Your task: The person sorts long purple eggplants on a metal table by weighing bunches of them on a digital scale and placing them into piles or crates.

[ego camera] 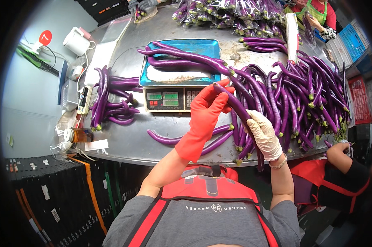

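My left hand [206,112], in a red rubber glove, grips the upper end of a long purple eggplant [235,103]. Lower along the same eggplant, my right hand [264,134] in a pale thin glove is closed around it. Beyond my hands a digital scale [164,99] with a blue tray [181,81] carries several eggplants [192,58]. A large heap of loose eggplants [297,102] covers the table at the right. Two eggplants [164,139] lie near my left forearm, partly hidden by it. More eggplants [102,98] are piled left of the scale.
Plastic-wrapped eggplants [232,15] are stacked at the far side of the metal table [127,148]. A jar [77,135], a white kettle [76,41] and cables line the left edge. Co-workers are at the far edge and at right. Black crates [59,197] stand lower left.
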### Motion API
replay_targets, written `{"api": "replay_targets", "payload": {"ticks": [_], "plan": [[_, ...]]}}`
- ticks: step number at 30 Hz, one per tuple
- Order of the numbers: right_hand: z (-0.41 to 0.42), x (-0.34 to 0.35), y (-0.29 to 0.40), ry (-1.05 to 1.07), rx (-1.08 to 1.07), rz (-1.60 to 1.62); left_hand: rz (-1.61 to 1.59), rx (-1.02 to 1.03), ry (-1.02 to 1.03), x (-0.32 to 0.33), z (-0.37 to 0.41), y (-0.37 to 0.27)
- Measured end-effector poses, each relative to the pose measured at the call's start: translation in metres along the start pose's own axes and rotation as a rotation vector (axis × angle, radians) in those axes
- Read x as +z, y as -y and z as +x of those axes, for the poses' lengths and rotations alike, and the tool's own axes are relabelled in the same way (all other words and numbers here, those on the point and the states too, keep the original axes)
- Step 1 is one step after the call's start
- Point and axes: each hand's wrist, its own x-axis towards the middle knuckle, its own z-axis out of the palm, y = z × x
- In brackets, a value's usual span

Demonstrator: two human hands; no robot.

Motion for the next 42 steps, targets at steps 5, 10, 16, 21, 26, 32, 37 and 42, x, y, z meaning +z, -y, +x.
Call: {"api": "replay_targets", "payload": {"ticks": [5,10,16,21,26,32,37,42], "plan": [[-0.007,0.024,0.005,0.027,0.276,0.238,0.021,-0.041,-0.013,-0.02,-0.007,-0.004],[-0.021,0.043,-0.012,-0.097,0.238,0.228,0.033,-0.086,0.047,-0.025,-0.008,-0.007],[-0.066,0.054,-0.013,-0.322,0.239,0.152,0.101,-0.199,0.224,-0.015,-0.008,0.002],[-0.119,0.073,-0.031,-0.506,0.117,-0.107,0.202,-0.264,0.32,0.006,-0.021,0.022],[-0.168,0.095,-0.03,-0.686,0.231,0.183,0.14,-0.556,0.522,0.025,-0.035,0.041],[-0.22,0.119,-0.02,-0.901,0.256,0.397,-0.014,-0.875,0.747,0.045,-0.064,0.072],[-0.251,0.134,-0.025,-1.02,0.278,0.501,-0.036,-1.006,0.828,0.053,-0.09,0.09],[-0.273,0.142,-0.04,-1.113,0.333,0.522,0.011,-1.047,0.795,0.05,-0.109,0.104]]}}
